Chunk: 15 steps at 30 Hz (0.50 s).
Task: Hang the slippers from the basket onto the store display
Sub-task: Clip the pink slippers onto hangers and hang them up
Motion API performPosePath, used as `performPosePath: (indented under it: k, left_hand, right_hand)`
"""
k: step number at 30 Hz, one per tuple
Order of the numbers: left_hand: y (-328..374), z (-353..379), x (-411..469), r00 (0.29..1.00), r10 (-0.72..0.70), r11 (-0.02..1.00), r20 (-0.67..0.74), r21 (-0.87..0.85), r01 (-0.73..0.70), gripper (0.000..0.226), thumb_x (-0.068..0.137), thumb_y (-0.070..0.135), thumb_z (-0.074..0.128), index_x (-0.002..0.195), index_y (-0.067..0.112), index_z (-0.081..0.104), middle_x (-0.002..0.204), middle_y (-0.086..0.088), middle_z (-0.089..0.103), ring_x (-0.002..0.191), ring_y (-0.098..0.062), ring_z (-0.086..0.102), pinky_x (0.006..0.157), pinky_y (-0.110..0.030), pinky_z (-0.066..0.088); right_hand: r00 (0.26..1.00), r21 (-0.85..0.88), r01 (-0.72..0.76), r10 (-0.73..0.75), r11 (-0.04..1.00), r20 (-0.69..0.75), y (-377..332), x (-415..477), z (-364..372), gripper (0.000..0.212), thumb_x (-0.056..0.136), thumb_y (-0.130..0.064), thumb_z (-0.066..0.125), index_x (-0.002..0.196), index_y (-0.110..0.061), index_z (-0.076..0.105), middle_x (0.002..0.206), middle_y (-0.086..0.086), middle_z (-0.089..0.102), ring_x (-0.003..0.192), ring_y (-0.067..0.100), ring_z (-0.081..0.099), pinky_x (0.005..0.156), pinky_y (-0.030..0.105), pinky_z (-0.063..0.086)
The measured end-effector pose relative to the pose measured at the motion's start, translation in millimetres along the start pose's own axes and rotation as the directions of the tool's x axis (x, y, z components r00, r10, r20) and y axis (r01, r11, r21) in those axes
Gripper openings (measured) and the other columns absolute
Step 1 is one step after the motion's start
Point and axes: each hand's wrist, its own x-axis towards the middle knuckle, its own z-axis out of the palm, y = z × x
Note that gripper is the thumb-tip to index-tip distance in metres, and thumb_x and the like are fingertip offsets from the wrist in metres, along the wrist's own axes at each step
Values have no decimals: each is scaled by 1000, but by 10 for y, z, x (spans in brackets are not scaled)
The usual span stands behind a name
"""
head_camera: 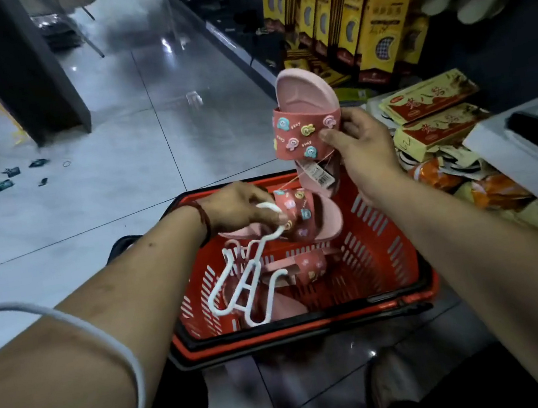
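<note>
Head cam: we have the pair split between both hands, above the red basket that sits on the floor in front of us. The right hand pinches the raised slipper at the strap edge, thumb on the front and fingers curled behind. Its long axis is close to upright, with the price tag dangling below. The left hand sits lower and nearer, over the basket's far rim, fingers curled round the hook end of the white plastic hanger and touching the second slipper. We can't tell whether it also grips that slipper. The hanger hangs down and left from that hand into the basket, prongs empty. More pink slippers lie under it in the basket. Key relation: the display rack is to our right and above hand level, so the right hand is clearly the nearer one. The rack already carries yellow insole packs and what look like pale slippers top right, with boxed packs stacked low beside the basket. No free peg is visible from here. Our read is that neither slipper is on the hanger yet, so both need threading onto the prongs first. After that, the hook goes up and right to the rack. One risk we see is the short string joining the pair, which limits how far apart we can pull them.
</note>
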Motion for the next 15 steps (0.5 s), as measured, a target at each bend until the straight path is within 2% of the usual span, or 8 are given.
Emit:
performPosePath:
  k: [2,5,7,9,12,13,15]
  left_hand:
    - [14,44,43,1000,-7,1000,22,28,6,19,76,44,83,79,26,81,89,3,71,81,-6,63,74,-21,49]
    - [36,89,172,991,70,983,-115,179,-49,31,64,65,78,73,36,79,81,6,74,81,-10,66,72,-27,52]
    - [109,136,212,992,50,985,-119,172,-29,23,73,50,82,77,28,78,82,3,72,76,-7,63,71,-23,50]
    - [206,194,170,1000,-15,995,-23,-98,13,11,83,24,80,86,14,77,76,4,71,64,1,61,64,-15,49]
    - [249,215,153,991,-133,848,8,-517,118,7,86,13,76,86,6,75,71,-2,72,60,-9,63,56,-17,51]
    - [243,205,167,981,-191,800,-17,-583,146,8,84,14,77,82,7,76,72,-5,73,61,-14,64,57,-20,52]
    - [249,191,193,951,-297,764,-80,-617,187,11,80,19,82,78,8,78,75,-9,75,63,-22,63,62,-28,51]
  right_hand:
    - [1000,35,7,-6,999,-25,-25,34,23,25,91,-6,67,111,-21,66,104,-5,74,98,10,71,88,31,58]
    - [995,-16,50,-51,999,-86,-43,61,59,23,90,-9,68,107,-26,65,105,-6,73,99,9,69,90,34,58]
    - [990,-57,80,-86,995,-109,-57,82,77,25,90,-12,68,100,-34,63,105,-8,71,100,9,68,91,37,58]
    - [991,-58,96,-101,994,-90,-81,87,103,25,90,-12,68,101,-33,62,104,-9,71,100,7,67,92,36,57]
    - [991,-59,130,-132,990,-25,-108,87,162,23,91,-9,67,109,-23,64,102,-9,71,97,4,67,91,30,57]
    - [989,-86,147,-149,985,-12,-120,82,176,23,91,-10,67,112,-21,64,103,-10,70,96,2,67,89,28,56]
    - [981,-218,184,-192,958,-14,-128,81,182,24,91,-16,67,115,-20,63,102,-14,68,95,1,65,86,26,55]
